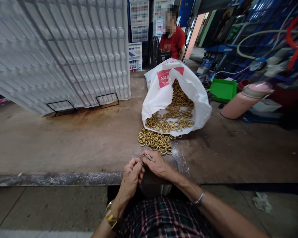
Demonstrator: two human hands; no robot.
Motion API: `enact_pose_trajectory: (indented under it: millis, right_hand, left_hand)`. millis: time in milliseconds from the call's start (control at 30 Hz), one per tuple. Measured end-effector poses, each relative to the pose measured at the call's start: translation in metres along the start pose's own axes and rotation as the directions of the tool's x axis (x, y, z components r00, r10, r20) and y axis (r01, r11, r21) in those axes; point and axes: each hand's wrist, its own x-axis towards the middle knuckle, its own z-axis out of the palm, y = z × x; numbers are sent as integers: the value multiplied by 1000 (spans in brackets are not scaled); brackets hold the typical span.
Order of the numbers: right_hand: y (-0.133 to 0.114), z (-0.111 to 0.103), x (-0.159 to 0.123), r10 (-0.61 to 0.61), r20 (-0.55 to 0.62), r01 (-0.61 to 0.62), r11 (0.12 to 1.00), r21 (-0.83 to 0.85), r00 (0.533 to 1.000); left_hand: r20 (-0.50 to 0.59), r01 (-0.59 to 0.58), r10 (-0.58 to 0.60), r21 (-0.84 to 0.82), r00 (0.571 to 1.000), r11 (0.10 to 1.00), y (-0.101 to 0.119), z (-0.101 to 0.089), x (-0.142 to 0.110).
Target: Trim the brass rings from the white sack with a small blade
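Note:
Just above the table's front edge, my left hand point(133, 173) is closed, thumb and fingers pinched together. What it pinches is too small and hidden to make out. My right hand point(157, 162) meets it at the fingertips and is closed around a small silvery metal tool point(148, 156), most of which the fingers cover. Right behind my hands lies a loose pile of brass-coloured rings point(155, 141). The pile spreads out from the mouth of a white sack point(155, 105) with red print, which lies open towards me with many more rings point(180, 99) inside.
White ribbed plastic trays point(94, 49) stand upright on the table point(89, 148) at the left, with black wire stands point(108, 99) at their foot. At the right are a green tray point(223, 90) and a pink cylinder point(238, 104). A person in red point(175, 41) sits behind.

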Motion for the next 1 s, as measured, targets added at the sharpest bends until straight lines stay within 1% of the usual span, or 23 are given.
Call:
enact_pose_trajectory:
  millis: [133, 233, 300, 367, 433, 467, 533, 633, 733, 833, 933, 1000]
  right_hand:
    - [0, 1, 0, 43, 14, -43, 998, 51, 999]
    - [3, 3, 2, 45, 13, -46, 996, 79, 999]
    - [6, 3, 3, 41, -8, -41, 997, 59, 999]
    - [9, 4, 2, 32, -50, -34, 999, -26, 998]
    - [11, 4, -1, 6, -65, -17, 986, -167, 998]
    - [12, 3, -2, -8, -47, -3, 970, -243, 999]
    - [11, 4, -7, -23, 26, 31, 927, -374, 999]
    - [8, 5, -12, -6, 101, 56, 862, -504, 995]
    - [4, 7, -14, 26, 114, 45, 815, -578, 993]
    - [3, 6, -11, 78, 111, 11, 770, -638, 991]
    - [7, 1, -8, 106, 71, -31, 739, -673, 992]
    - [11, -2, -7, 107, 29, -60, 736, -674, 994]
  left_hand:
    - [-11, -23, 23, 32, 1000, 999, -3, 0, -1]
    - [-10, -35, 35, 15, 999, 999, -6, -1, -2]
    - [-7, -40, 40, 0, 999, 999, -6, -2, -2]
    - [-11, -42, 42, -7, 999, 999, -6, -2, -3]
    - [-25, -46, 45, -8, 999, 999, -5, -3, -3]
    - [-32, -50, 50, -7, 998, 999, -5, -3, -3]
    - [-44, -56, 56, 2, 997, 998, -4, -3, -2]
    - [-69, -57, 61, 48, 996, 997, -5, -3, -1]
    - [-105, -61, 72, 100, 992, 993, -4, -2, -2]
    - [-129, -79, 95, 122, 987, 989, 2, 1, -9]
    - [-67, -73, 82, 120, 994, 990, 11, 5, -21]
    - [-7, -60, 60, 43, 998, 997, 15, 7, -26]
